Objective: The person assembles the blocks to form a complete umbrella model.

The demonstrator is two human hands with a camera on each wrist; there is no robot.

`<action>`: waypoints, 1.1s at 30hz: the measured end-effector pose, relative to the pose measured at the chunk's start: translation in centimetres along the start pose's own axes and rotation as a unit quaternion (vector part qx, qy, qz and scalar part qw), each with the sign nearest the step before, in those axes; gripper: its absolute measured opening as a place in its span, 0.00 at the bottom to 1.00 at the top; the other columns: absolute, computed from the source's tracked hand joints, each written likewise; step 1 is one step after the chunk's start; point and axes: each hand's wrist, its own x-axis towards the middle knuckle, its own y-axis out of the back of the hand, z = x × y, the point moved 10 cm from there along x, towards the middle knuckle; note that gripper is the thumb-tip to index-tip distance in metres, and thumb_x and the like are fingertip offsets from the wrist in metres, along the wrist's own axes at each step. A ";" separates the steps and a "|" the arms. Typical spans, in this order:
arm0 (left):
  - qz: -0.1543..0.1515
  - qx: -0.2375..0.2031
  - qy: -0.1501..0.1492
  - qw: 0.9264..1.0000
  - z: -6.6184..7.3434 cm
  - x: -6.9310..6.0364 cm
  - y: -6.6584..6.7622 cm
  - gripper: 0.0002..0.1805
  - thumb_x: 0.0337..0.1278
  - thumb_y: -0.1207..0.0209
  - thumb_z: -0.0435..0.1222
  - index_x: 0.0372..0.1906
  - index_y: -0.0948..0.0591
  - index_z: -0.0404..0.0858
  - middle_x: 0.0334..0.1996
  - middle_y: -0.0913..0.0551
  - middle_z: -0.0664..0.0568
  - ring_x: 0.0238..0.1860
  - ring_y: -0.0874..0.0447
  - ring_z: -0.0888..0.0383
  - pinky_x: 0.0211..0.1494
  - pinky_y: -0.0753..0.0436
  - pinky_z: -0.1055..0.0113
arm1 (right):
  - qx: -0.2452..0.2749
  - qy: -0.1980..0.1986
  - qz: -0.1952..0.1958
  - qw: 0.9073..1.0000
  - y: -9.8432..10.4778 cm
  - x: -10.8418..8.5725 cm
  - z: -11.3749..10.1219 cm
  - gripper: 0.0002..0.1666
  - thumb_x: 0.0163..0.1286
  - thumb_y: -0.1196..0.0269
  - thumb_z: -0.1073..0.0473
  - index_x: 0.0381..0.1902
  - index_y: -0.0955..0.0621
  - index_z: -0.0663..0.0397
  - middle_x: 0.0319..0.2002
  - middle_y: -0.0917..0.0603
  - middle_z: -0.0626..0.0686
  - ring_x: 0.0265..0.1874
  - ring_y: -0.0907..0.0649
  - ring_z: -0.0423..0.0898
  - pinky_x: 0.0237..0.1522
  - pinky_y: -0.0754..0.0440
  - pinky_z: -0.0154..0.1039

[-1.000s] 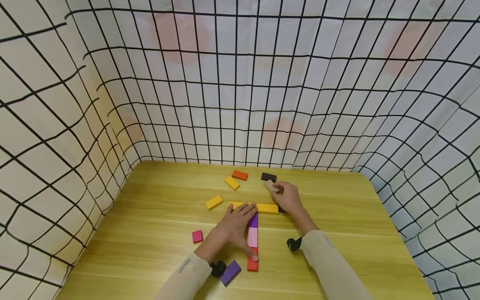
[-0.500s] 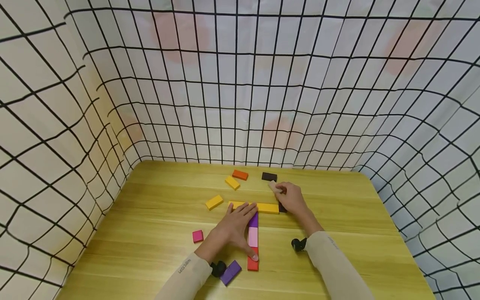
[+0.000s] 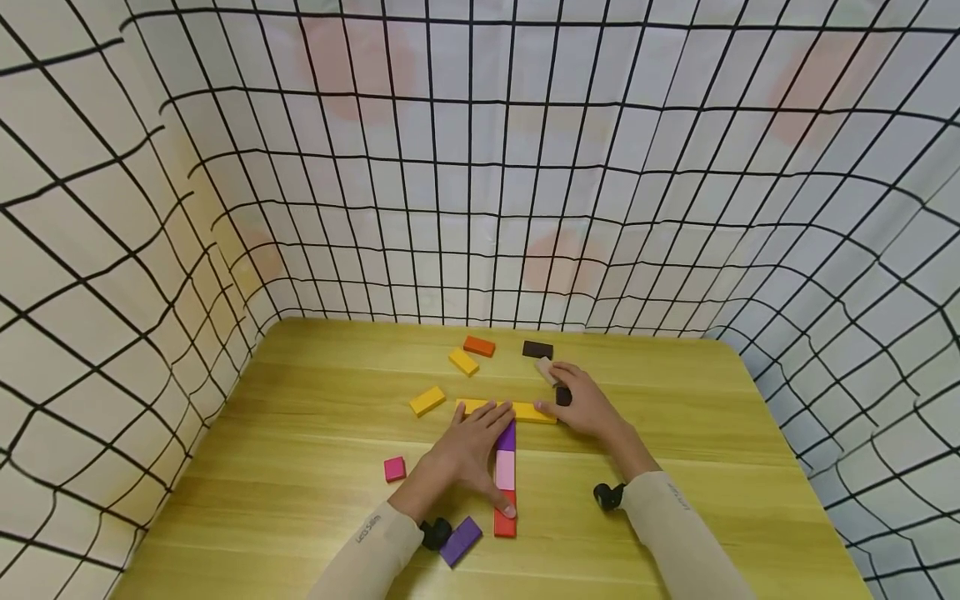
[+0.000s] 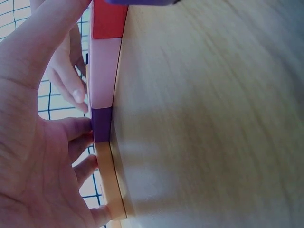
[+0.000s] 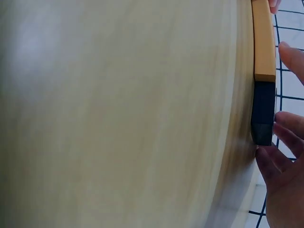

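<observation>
1. Moved, head view: right hand [image 3: 592, 408]; its thumb, earlier pinching a pale block [image 3: 544, 368] near the fingertips, now lies over the yellow row [image 3: 525, 410]. Thumb and fingers stand parted, a black block [image 3: 564, 397] between them. Left sleeve [image 3: 367, 550] apparently reads "Let's Slim" (right sleeve [image 3: 682, 533]: lettering illegible).
2. Left wrist view: left hand [image 4: 42, 166], spread, gripping nothing, fingertips resting along the purple block [image 4: 102, 126] and yellow row. Best kept still, pressing lightly.
3. Right wrist view: black block beside the fingertips, end to end with the yellow row; no pinch visible. Best nudged squarely.
</observation>
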 end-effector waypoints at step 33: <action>0.003 -0.007 -0.005 1.000 -0.1 0.1 0.0 0.84 0.16 0.33 0.83 0.85 0.52 0.50 0.85 0.55 0.58 0.85 0.58 0.52 0.83 0.56 0.35 | -0.008 -0.007 0.002 1.000 -0.3 -0.7 0.4 0.48 0.71 0.36 0.35 0.78 0.33 0.58 0.80 0.38 0.57 0.77 0.36 0.63 0.77 0.39 0.65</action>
